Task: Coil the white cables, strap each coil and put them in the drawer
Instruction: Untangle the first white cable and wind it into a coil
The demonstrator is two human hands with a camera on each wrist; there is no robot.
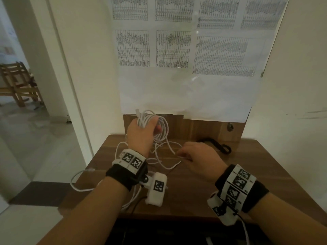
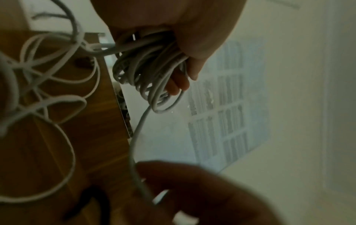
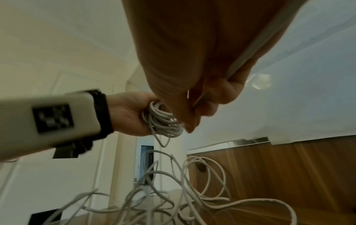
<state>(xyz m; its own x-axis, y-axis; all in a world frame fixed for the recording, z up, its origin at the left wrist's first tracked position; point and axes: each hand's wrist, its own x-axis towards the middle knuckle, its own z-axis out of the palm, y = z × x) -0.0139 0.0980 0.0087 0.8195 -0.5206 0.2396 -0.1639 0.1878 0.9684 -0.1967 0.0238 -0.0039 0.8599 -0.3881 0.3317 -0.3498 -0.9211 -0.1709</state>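
Note:
My left hand (image 1: 141, 131) is raised over the back of the wooden table (image 1: 203, 188) and grips a coil of white cable (image 1: 150, 119), its fingers curled round the bundle (image 2: 150, 73). The same coil (image 3: 163, 121) shows in the right wrist view. Loose white cable (image 1: 164, 156) trails from the coil down to the tabletop in tangled loops (image 3: 173, 190). My right hand (image 1: 198, 156) is lower, just right of the loops, and pinches a strand of that cable (image 1: 180, 157) between thumb and fingers (image 3: 208, 100).
A black strap (image 1: 217, 145) lies at the back right of the table. A cable end with a plug (image 1: 90, 169) hangs off the table's left edge. A wall with taped paper sheets (image 1: 177, 50) stands right behind. A doorway opens to the left.

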